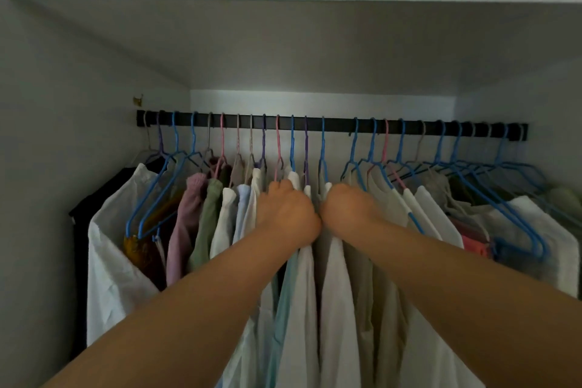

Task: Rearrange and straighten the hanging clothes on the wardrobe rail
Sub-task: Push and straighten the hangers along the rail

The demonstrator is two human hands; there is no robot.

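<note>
Roughly midway, by the look of it. Both hands are up among the clothes (338,293) under the middle of the rail (333,123), knuckles nearly touching each other. The left hand (288,211) has its fingers curled into the shoulders of the pale shirts (299,299) just ahead of it, and the right hand (345,209) is curled the same way into the white shirt (338,277) beside it; whether each truly pinches cloth or only presses between garments I cannot tell, since the fingertips are buried.

Out past the left hand, the pink, green and white pieces hang close and fairly square, though two bare blue hangers (151,198) tilt forward over a white garment (110,246) further out. Out past the right hand the job looks least done: a crowd of empty hangers (504,186) splays at angles over rumpled grey and red cloth. I judge the centre is being parted or evened now, with the far right bunch left to sort.
</note>
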